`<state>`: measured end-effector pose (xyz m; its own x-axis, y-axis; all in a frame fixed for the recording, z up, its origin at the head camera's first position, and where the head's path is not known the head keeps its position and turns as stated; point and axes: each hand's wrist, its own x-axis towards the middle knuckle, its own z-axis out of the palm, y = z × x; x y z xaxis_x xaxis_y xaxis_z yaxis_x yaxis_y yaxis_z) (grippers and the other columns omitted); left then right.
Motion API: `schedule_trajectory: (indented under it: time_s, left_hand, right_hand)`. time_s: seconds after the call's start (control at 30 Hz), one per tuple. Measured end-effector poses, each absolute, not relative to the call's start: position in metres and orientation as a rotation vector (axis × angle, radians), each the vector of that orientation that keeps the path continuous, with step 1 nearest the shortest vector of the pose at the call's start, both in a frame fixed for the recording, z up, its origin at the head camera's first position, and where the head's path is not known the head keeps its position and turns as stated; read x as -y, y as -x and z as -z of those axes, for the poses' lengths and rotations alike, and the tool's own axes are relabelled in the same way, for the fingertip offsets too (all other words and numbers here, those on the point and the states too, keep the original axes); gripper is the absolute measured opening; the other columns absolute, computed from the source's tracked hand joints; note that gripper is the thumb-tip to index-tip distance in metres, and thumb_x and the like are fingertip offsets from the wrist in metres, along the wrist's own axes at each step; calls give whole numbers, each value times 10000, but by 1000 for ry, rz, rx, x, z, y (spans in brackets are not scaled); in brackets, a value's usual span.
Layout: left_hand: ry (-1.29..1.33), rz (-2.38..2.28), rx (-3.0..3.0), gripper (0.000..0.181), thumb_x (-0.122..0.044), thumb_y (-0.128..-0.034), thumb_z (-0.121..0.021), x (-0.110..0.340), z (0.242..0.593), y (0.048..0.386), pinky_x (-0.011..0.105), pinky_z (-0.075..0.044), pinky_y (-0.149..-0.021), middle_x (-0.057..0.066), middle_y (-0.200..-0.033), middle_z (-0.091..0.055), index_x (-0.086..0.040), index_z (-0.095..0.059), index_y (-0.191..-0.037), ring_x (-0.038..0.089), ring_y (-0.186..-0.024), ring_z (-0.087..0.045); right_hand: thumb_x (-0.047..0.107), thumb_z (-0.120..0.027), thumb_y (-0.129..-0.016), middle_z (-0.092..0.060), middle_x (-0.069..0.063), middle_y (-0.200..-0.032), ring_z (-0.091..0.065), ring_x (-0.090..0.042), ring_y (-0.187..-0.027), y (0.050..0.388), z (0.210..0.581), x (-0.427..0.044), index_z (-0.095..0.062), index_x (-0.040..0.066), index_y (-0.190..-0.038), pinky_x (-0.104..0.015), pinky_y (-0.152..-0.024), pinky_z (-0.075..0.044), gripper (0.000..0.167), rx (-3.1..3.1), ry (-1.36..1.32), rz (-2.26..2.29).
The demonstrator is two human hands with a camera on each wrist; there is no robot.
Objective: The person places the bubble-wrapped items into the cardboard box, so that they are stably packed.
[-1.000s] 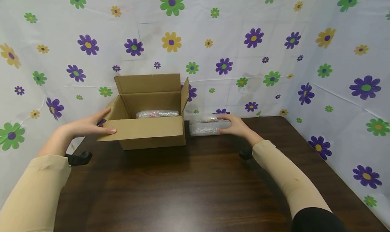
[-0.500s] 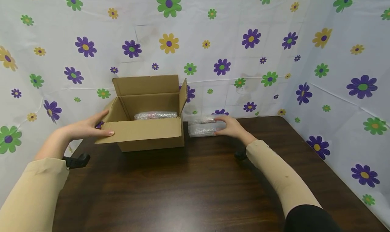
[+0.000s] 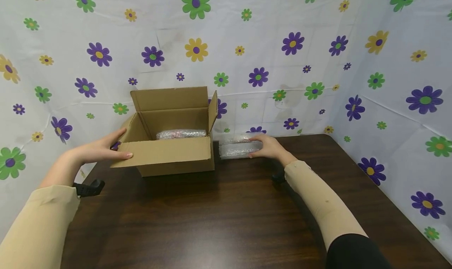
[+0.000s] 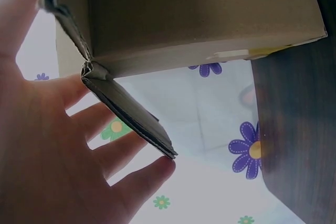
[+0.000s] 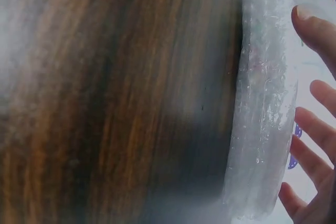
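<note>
An opened cardboard box (image 3: pixel 176 168) stands at the back of the table, flaps up or folded out. Inside lies a bubble-wrapped package (image 3: pixel 181 134). My left hand (image 3: pixel 93 150) is at the box's left corner, thumb over the front flap. In the left wrist view, its spread fingers (image 4: pixel 144 174) rest against the outside of a flap. Right of the box sits bubble wrap (image 3: pixel 234 150), apparently stacked packages. My right hand (image 3: pixel 270 147) reaches around its right end, thumb and fingers apart. The right wrist view shows loosely bent fingers (image 5: pixel 315 127) touching or nearly touching the wrap (image 5: pixel 262 93).
The dark wooden table (image 3: pixel 197 218) spreads out in front of the box, and its right edge runs beside the wall. A white cloth (image 3: pixel 226 45) with printed flowers hangs behind and along the sides, close to the box and packages.
My right hand has shifted slightly left, further over the bubble-wrapped packages, mostly in the first half second. The left hand keeps its place on the box. The head view has tilted a little.
</note>
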<state>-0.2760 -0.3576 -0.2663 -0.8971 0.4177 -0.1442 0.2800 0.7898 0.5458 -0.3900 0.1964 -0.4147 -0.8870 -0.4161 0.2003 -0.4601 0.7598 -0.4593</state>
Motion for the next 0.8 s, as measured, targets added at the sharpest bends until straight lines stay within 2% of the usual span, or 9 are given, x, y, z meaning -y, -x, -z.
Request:
schedule_trajectory:
  time_s: [0.3, 0.47, 0.8]
  left_hand:
    - [-534, -777, -2723, 1004, -321, -913, -644, 358, 266, 277, 761, -162, -982, 339, -1549, 23, -43, 89, -1541, 576, -1371, -62]
    - [-528, -764, -2729, 1003, -328, -911, -644, 358, 266, 277, 760, -163, -984, 336, -1551, 16, -48, 83, -1543, 571, -1374, -63]
    - [-509, -755, -2729, 1002, -346, -915, -639, 357, 267, 275, 763, -163, -979, 321, -1558, 24, -78, 89, -1548, 565, -1379, -58]
  right_hand:
    - [459, -829, -709, -599, -99, -1314, -518, -310, -1232, 394, 412, -189, -645, 115, -1276, -502, -1017, -401, 688, 2872, -738, -653]
    - [466, -822, -708, -610, -109, -1295, -523, -318, -1215, 397, 414, -183, -654, 101, -1257, -549, -1011, -384, 680, 2878, -746, -586]
    - [486, -810, -719, -583, -86, -1327, -487, -305, -1242, 396, 416, -176, -653, 185, -1279, -596, -1028, -319, 654, 2934, -733, -544]
